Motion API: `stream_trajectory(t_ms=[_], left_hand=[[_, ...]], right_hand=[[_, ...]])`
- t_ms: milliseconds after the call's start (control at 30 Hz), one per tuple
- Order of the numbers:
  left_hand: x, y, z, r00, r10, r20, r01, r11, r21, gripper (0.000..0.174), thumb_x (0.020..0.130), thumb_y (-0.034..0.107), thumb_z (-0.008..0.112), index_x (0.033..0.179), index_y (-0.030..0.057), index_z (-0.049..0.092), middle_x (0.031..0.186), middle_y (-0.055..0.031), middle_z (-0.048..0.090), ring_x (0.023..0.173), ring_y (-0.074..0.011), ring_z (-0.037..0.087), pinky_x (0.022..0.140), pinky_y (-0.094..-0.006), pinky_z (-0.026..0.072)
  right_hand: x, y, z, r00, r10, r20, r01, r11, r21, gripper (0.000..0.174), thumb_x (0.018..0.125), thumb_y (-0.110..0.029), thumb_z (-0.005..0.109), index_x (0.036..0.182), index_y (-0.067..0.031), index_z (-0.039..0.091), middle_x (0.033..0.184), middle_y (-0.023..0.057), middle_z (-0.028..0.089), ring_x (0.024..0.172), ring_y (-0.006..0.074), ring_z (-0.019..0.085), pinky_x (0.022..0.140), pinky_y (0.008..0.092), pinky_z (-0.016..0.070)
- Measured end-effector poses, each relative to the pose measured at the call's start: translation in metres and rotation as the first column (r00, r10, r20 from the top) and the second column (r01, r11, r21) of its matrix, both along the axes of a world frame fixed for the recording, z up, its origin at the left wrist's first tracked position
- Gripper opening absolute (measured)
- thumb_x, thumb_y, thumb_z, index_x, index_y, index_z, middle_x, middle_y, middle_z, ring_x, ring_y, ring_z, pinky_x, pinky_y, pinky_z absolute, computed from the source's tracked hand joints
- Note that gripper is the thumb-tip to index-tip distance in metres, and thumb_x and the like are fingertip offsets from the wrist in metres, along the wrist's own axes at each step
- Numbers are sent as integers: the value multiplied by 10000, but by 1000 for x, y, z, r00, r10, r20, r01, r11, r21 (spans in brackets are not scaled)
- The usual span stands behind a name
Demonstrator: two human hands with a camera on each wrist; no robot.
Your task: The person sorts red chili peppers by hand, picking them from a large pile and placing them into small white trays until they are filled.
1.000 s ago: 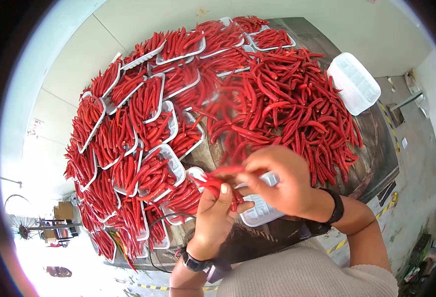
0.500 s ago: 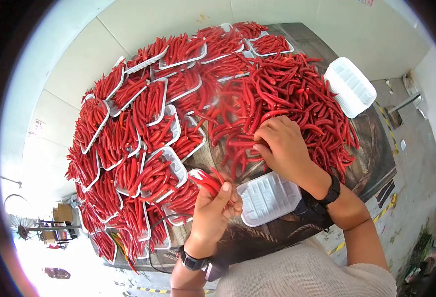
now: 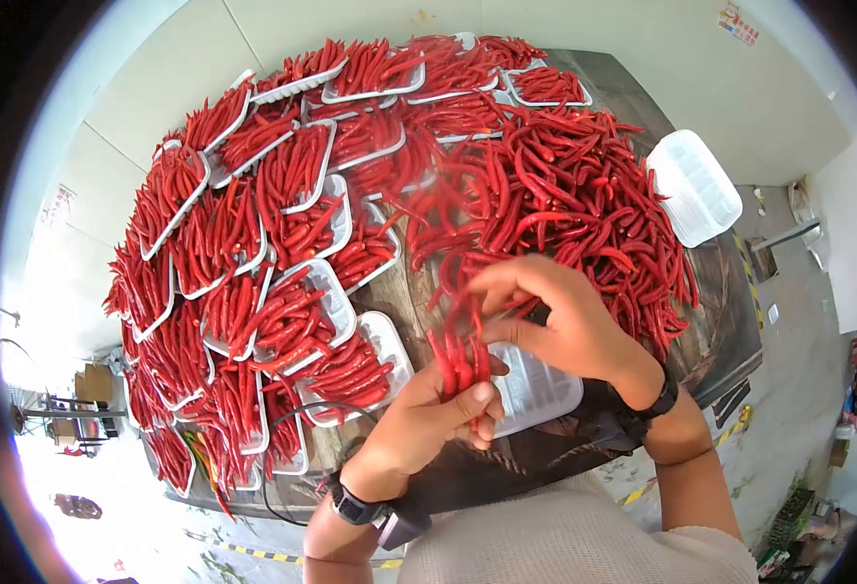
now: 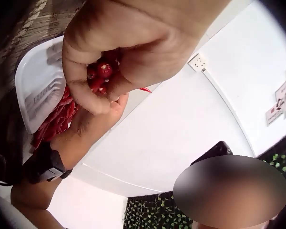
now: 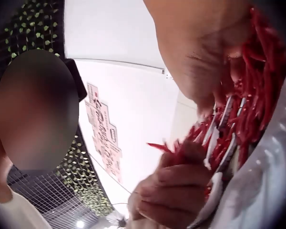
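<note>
My left hand [image 3: 438, 419] grips a small bunch of red chilies [image 3: 461, 362], their tips pointing up and away from me. In the left wrist view the round stem ends [image 4: 105, 70] show inside its curled fingers. My right hand [image 3: 565, 326] reaches over from the other side, thumb and fingertips curled at the upper ends of the bunch. Below both hands lies a white plastic tray [image 3: 550, 394] with its ribbed bottom bare, partly covered by the right hand. In the right wrist view, a chili tip [image 5: 157, 145] sticks out of the left fist.
A big heap of loose red chilies [image 3: 594, 209] spreads beyond the right hand. Chili-filled white trays crowd the left and back, the nearest one [image 3: 396, 352] beside the left hand. A stack of white trays [image 3: 696, 190] stands at the right edge. A dark cable [image 3: 271, 477] lies front left.
The right hand went from the bunch out to the loose heap, then came back to the left hand. The left hand's bunch has turned more upright and looks fuller.
</note>
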State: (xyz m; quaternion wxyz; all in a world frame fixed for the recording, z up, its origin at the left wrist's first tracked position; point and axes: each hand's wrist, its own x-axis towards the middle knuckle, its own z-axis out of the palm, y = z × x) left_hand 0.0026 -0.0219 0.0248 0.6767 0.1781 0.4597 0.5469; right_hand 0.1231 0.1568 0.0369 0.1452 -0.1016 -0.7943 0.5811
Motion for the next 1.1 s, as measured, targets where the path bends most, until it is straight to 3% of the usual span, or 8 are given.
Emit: stream_trajectory(t_ms=[100,200,367,433,567,800,933,1100], left_hand=[[0,1,-4,996,88,-11,-88,996,33,228,974,174,547,1147,30,508,902,-59,617,778,-150,631,679,-291,542],[6,6,4,945,324,-48,-325,945,-30,189,967,158,541,1116,45,522,894,-84,616,745,-167,637,595,-255,542],[-2,0,-14,919,392,-48,-388,919,70,166,986,165,509,1109,55,522,911,-82,618,778,-168,643,608,-259,569],[-1,2,-15,871,491,-33,-486,869,93,167,991,184,504,1095,55,524,945,-87,626,821,-168,648,611,-261,585],[4,7,-1,880,450,-153,-448,893,48,203,973,221,557,1071,42,551,938,-72,641,908,-158,651,640,-274,561],[-11,-3,-4,989,134,-58,-133,991,20,259,925,206,635,1097,26,565,909,-71,654,822,-160,653,624,-267,543],[-5,-1,-4,969,247,-19,-247,969,-3,228,930,164,616,1105,26,568,931,-80,657,847,-176,659,627,-270,539],[-1,2,1,893,448,-41,-445,893,60,157,951,103,558,1083,19,558,1037,-117,644,931,-194,656,634,-268,563]], right_hand=[[-6,18,-21,913,-275,-301,408,615,675,269,716,-148,751,945,-67,635,888,81,625,865,308,585,762,431,443],[-4,23,-35,938,-298,-177,322,559,764,222,695,-117,741,877,-69,624,845,72,598,855,304,567,753,437,417],[-3,22,-16,916,-302,-266,394,542,742,150,712,-108,736,812,-75,629,835,75,595,840,296,571,741,414,426],[6,20,3,982,-148,-116,183,887,423,144,738,-101,731,855,-70,653,817,76,602,825,283,576,733,386,443],[7,17,8,986,146,-78,-101,903,418,143,758,-73,717,889,-58,662,817,75,610,818,271,578,730,375,451],[-13,-10,-7,960,-203,-194,215,976,44,192,749,-48,710,936,-51,664,914,75,633,826,282,592,757,367,463],[-24,11,-43,977,-103,-187,208,652,729,254,763,-88,705,1011,-73,651,979,53,623,974,269,584,840,400,457],[-14,14,-27,972,-113,-208,231,649,725,186,751,-94,705,927,-66,653,934,43,629,937,272,583,833,409,450]])
